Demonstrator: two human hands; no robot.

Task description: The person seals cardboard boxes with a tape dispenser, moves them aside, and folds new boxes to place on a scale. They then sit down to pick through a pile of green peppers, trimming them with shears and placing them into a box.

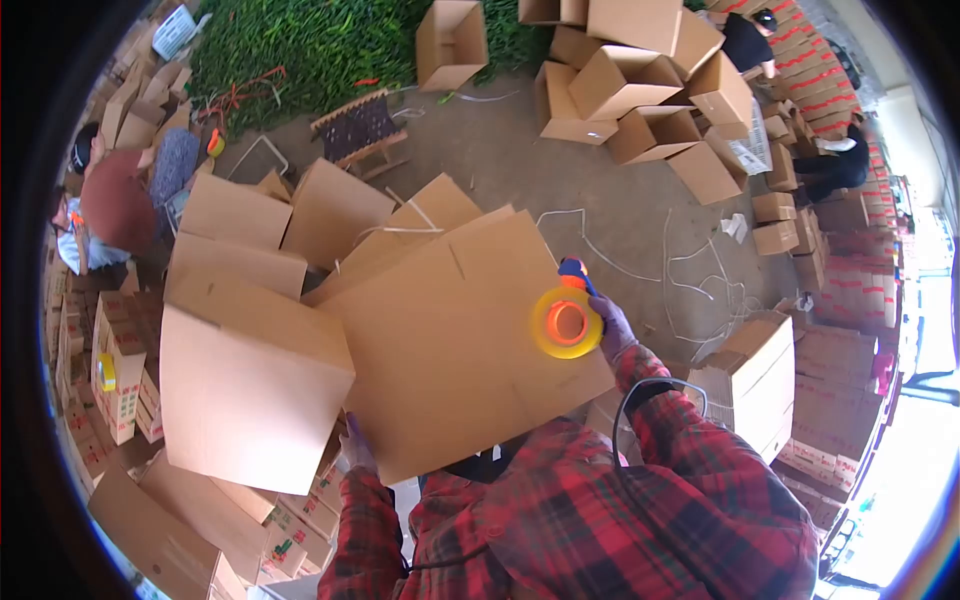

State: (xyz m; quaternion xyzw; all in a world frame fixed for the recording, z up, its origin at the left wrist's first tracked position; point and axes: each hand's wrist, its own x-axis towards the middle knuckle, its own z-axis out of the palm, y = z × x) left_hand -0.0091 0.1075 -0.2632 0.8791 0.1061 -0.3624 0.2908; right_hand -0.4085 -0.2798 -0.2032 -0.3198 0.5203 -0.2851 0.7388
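My right hand (616,326) is closed around a tape dispenser (571,268) with an orange and dark blue body and a large yellow roll of tape (545,335). The dispenser is over the right part of a flattened cardboard box (440,330), which lies tilted in front of my body. At the box's lower left edge, my left hand (358,447) grips the cardboard, its fingers partly hidden. Just left of that hand stands an opened-out cardboard box (250,390) with a pale side towards me.
Several open boxes (630,85) are piled at the back right, near a green leafy heap (330,50). A low woven stool (357,127) stands beyond the cardboard. White strapping (665,275) lies loose on the floor. Other people (118,200) are at left and far right.
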